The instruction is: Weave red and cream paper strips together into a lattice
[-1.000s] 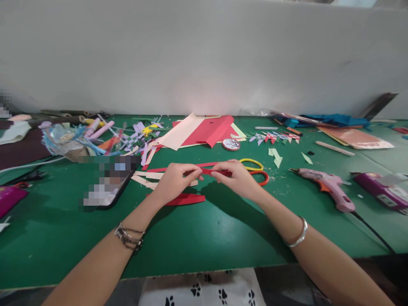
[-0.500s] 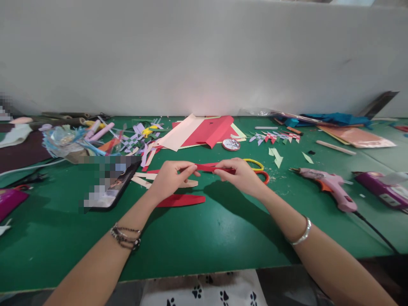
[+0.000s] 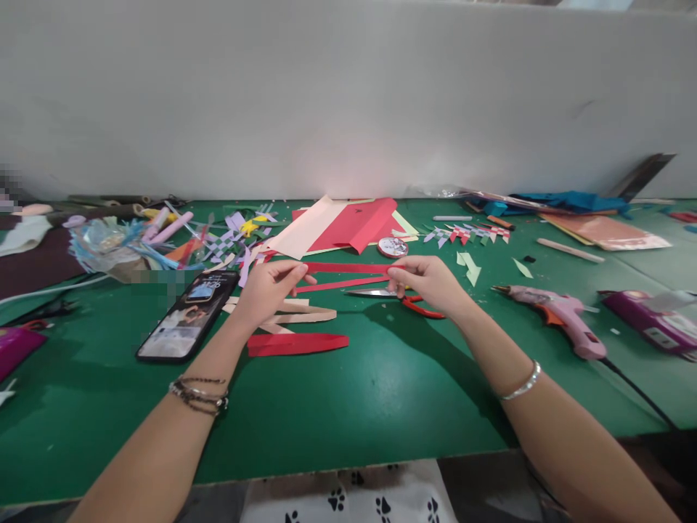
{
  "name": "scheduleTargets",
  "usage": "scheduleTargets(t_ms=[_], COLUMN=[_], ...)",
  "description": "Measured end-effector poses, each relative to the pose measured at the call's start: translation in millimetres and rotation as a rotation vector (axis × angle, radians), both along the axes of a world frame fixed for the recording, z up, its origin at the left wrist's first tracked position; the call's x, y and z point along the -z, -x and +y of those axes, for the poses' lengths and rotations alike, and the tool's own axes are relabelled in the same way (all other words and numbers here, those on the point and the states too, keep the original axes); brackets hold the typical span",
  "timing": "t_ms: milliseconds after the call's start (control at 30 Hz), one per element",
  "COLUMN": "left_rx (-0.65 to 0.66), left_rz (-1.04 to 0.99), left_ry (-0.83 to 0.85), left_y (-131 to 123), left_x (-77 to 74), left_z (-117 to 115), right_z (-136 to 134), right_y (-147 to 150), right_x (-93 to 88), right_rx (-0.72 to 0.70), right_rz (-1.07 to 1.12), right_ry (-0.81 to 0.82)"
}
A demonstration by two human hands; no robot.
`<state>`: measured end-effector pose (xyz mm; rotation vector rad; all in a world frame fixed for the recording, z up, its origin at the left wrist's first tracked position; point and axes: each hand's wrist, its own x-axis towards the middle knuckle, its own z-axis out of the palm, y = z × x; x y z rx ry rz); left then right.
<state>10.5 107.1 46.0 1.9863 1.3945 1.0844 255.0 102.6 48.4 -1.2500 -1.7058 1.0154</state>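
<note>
My left hand [image 3: 269, 287] and my right hand [image 3: 430, 282] each pinch one end of a long red paper strip [image 3: 348, 268], stretched level between them above the green table [image 3: 348, 407]. A second red strip [image 3: 340, 285] lies just under it. Scissors [image 3: 392, 296] with red handles rest on the table below my right hand. A wider folded red paper piece [image 3: 297, 343] lies in front of my left hand, beside cream strips [image 3: 302, 314].
A phone [image 3: 188, 317] lies left of my hands. Red and cream paper sheets [image 3: 343, 225] sit behind. A pink glue gun [image 3: 560, 319] with its cord lies at the right, near a purple box [image 3: 650, 323]. Paper scraps and woven pieces [image 3: 218, 243] crowd the left.
My hands have moved apart and risen slightly, drawing the red strip out longer between them. The scissors, earlier hidden under my right hand, now show.
</note>
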Motion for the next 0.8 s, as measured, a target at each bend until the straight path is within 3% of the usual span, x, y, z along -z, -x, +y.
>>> scheduleTargets(t_ms=[200,333,633,733,800], left_rx=[-0.029,-0.041,-0.037,0.0,-0.025], left_rz=[-0.043,-0.052,-0.05,-0.007,0.029], left_ry=[-0.008,-0.024,-0.01,0.074,0.033], left_y=[1.4,0.4,-0.8,0.8,-0.1], left_x=[3.8,4.1,2.8,4.6,4.2], left_z=[2.3,0.9,-0.5,1.7,1.7], right_z=[4.8,5.3,1.4,-0.5,-3.8], right_y=[-1.2,0.5,1.5,-1.6,-1.4], right_x=[4.2,4.2,2.1,0.1,-4.6], right_rx=[0.11,0.146,0.222,0.201,0.158], right_rz=[0.216,0.248,-0.08,-0.154,-0.226], right_ry=[0.055,0.02,-0.319,-0.37,-0.42])
